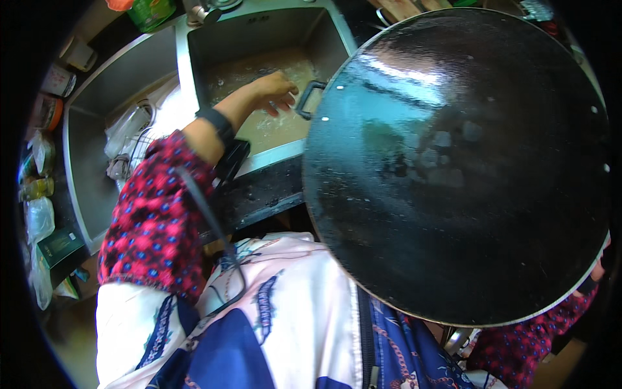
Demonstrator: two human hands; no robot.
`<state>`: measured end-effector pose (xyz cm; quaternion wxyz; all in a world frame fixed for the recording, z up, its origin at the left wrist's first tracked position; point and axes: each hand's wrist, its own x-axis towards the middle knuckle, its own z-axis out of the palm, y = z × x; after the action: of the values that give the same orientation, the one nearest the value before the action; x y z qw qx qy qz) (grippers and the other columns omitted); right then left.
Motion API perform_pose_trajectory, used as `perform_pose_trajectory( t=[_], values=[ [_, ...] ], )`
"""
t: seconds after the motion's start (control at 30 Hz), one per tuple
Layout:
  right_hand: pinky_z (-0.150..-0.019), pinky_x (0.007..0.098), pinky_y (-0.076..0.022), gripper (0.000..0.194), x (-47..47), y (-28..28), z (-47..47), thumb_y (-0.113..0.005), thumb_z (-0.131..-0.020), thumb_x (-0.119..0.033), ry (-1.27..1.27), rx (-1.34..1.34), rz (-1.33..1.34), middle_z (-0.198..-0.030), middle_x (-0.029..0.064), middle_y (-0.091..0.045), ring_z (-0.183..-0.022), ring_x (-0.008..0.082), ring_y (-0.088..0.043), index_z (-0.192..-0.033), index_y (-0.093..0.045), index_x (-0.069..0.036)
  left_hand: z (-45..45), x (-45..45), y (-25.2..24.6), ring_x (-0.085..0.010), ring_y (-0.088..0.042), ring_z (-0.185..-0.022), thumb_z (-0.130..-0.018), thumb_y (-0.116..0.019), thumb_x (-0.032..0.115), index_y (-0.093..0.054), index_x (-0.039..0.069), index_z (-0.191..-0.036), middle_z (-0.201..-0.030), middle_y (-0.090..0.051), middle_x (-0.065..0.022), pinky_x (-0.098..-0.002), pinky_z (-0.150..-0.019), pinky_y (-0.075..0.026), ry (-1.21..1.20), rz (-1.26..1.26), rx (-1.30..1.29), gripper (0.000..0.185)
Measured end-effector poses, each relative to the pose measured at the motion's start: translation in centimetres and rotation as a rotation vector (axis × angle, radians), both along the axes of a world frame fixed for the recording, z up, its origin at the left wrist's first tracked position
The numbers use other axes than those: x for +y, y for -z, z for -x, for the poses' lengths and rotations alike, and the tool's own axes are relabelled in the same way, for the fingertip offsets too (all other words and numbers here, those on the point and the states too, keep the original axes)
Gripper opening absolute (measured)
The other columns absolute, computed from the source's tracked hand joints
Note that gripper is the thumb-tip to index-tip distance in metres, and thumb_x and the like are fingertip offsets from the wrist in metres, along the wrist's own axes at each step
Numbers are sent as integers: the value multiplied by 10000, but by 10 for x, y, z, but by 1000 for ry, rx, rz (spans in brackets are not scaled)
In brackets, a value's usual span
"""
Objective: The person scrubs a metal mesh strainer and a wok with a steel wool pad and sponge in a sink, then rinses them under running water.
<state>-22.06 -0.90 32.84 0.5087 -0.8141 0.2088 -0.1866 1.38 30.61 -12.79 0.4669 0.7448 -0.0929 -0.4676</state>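
A large black wok (457, 204) fills the right side of the view, its wet, shiny inner face turned towards me and a few pale patches near its middle. My right hand (598, 272) is at the wok's lower right rim, mostly hidden behind it, and supports the wok there. Over the right sink basin (252, 36) is my left hand (274, 92), fingers loosely curled and apart, holding nothing. Its fingertips are just left of the wok's black side handle (307, 99), with a small gap between them. Cloudy water (282, 129) lies in the basin below.
The left basin (92, 194) holds a wire rack and clear plastic bags (127, 127). A faucet (204, 13) stands behind the divider. Jars, bags and a dark green box (60, 247) line the counter at left. A black strap (209, 219) hangs beside my left sleeve.
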Motion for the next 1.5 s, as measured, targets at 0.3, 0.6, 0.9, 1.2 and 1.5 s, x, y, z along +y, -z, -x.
perform_pose_trajectory(
  t=[0.3, 0.6, 0.9, 1.2, 1.5],
  values=[
    [-543, 213, -406, 340, -11, 2, 13, -413, -754, -54, 50, 3, -25, -825, 164, -463, -514, 115, -406, -1084, -369, 12, -22, -22, 67, -464, -268, -1211, -767, -541, 249, -321, 177, -1299, -1327, -279, -228, -492, -973, -301, 310, -545, -470, 580],
    [-516, 208, -391, 273, -27, -7, 24, -383, -777, -56, 114, -30, -22, -806, 164, -454, -497, 114, -392, -1043, -377, 3, -64, -25, 108, -346, -529, -1017, -713, -570, 108, -577, 34, -1021, -1098, -546, -192, -389, -813, -459, 296, -590, -662, 317],
    [-489, 203, -375, 211, -13, -17, 22, -352, -801, -59, 98, -54, -21, -788, 165, -446, -480, 112, -377, -1003, -385, -6, -37, -11, 112, -379, -479, -1064, -631, -672, 220, -477, 168, -1179, -1225, -409, -238, -399, -880, -422, 387, -469, -617, 584],
    [-462, 198, -359, 161, -7, -15, -15, -321, -825, -61, -24, -100, -180, -770, 166, -437, -464, 111, -363, -962, -392, -14, -59, 11, 45, -204, -555, -563, -689, -613, 279, -587, 27, -884, -690, -578, -102, -347, -500, -455, -241, -189, -450, 320],
    [-436, 193, -343, 138, 25, 12, -50, -290, -849, -64, -191, -167, -434, -752, 167, -428, -447, 109, -349, -922, -400, -23, 17, 3, -141, -192, -594, -676, -749, -565, 284, -463, 35, -1061, -849, -561, -117, -298, -530, -524, -340, 818, -340, 412]
  ],
)
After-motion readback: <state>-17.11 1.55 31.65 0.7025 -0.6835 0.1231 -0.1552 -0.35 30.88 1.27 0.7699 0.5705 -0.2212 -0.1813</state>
